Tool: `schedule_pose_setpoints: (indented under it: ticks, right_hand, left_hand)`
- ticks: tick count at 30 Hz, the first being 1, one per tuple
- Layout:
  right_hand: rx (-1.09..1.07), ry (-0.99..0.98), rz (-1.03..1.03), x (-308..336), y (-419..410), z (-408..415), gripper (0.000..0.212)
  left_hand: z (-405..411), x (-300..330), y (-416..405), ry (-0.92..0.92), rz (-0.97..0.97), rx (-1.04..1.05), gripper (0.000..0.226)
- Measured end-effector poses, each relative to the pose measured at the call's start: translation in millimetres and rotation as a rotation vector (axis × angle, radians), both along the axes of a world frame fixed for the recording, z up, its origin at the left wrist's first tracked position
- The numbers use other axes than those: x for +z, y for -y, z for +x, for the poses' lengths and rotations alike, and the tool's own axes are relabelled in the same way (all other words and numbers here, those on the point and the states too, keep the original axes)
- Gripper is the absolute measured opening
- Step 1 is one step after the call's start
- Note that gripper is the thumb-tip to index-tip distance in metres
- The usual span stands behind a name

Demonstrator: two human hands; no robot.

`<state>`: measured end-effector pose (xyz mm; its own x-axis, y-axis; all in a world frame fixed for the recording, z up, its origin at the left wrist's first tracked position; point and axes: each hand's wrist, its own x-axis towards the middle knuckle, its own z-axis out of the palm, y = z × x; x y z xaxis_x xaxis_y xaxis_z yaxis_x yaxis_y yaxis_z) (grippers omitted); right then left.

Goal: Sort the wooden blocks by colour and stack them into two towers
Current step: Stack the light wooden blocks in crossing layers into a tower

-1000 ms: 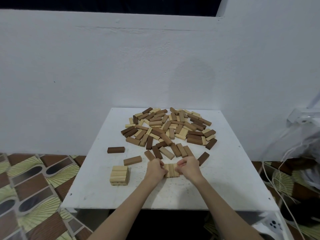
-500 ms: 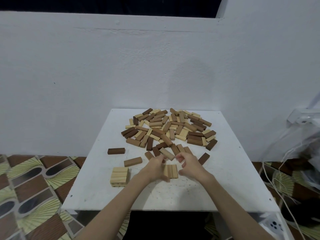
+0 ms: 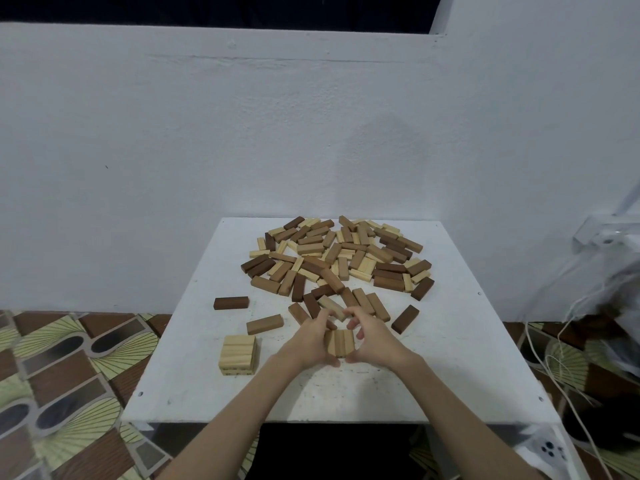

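A flat row of three tan-brown blocks (image 3: 339,342) lies on the white table (image 3: 450,375) near its front middle. My left hand (image 3: 310,342) cups the row's left side and my right hand (image 3: 375,341) its right side, fingers curled over the far end and thumbs at the near end. A low stack of pale blocks (image 3: 239,353) stands to the left. The mixed pile of pale and brown blocks (image 3: 339,261) spreads over the far half of the table.
Loose blocks lie apart from the pile: a dark one (image 3: 231,302) at the left edge, a mid-brown one (image 3: 265,323) beside the pale stack, a dark one (image 3: 405,318) at the right. Cables (image 3: 554,368) and a power strip (image 3: 550,448) lie on the floor to the right.
Both hands pressed the row's sides, then loosened with fingers raised over its far end. Now they close round the row again. The row has hardly shifted.
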<state>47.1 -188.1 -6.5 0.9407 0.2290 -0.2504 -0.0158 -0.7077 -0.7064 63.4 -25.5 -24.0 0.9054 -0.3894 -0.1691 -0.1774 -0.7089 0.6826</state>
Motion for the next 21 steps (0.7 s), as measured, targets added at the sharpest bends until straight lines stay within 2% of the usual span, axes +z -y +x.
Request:
schedule_pose_setpoints:
  ticks: [21]
  right_hand:
    - [0.001,-0.012,0.007,-4.3,0.9,1.8,0.088]
  left_hand:
    - [5.4,-0.3,-0.3,0.011,-0.017,-0.035,0.084]
